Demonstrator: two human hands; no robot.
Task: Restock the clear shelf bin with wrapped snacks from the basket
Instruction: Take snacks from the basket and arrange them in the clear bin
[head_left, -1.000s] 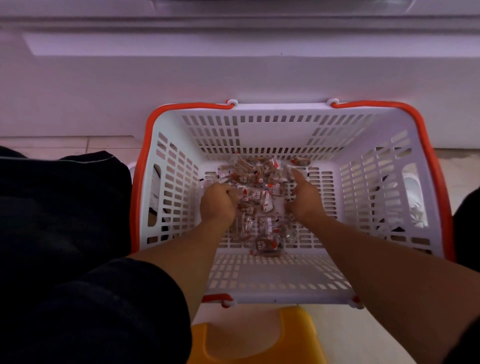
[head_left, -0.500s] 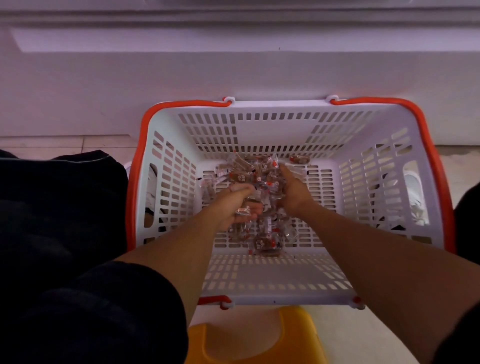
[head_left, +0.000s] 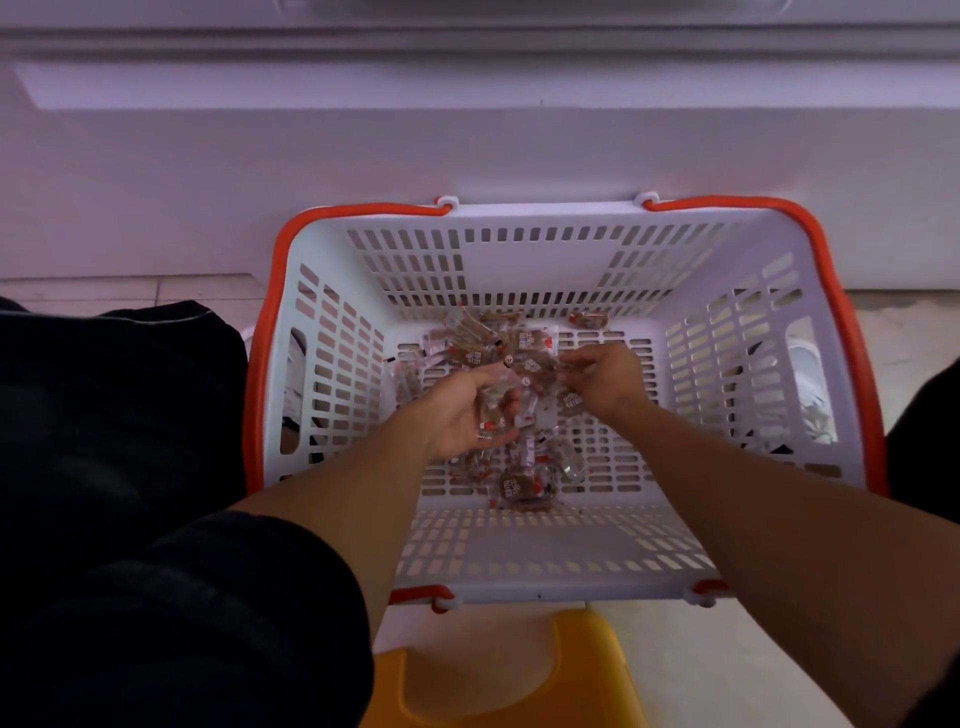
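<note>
A white slotted basket (head_left: 332, 374) with orange handles stands on the floor below me. On its bottom lies a pile of small wrapped snacks (head_left: 524, 483) in clear, brown and red wrappers. My left hand (head_left: 467, 415) is turned palm up inside the basket and cups several snacks in its curled fingers. My right hand (head_left: 602, 374) reaches into the far part of the pile, its fingers curled round a few wrappers. The clear shelf bin is not in view.
A white shelf base (head_left: 467, 145) runs along behind the basket. A yellow plastic stool (head_left: 587, 670) sits at the bottom edge near me. Dark clothing (head_left: 114, 467) fills the left side. Tiled floor (head_left: 904, 332) shows right of the basket.
My left hand has turned from knuckles up to palm up and lifted with snacks in it. My right hand has shifted toward the pile's far side.
</note>
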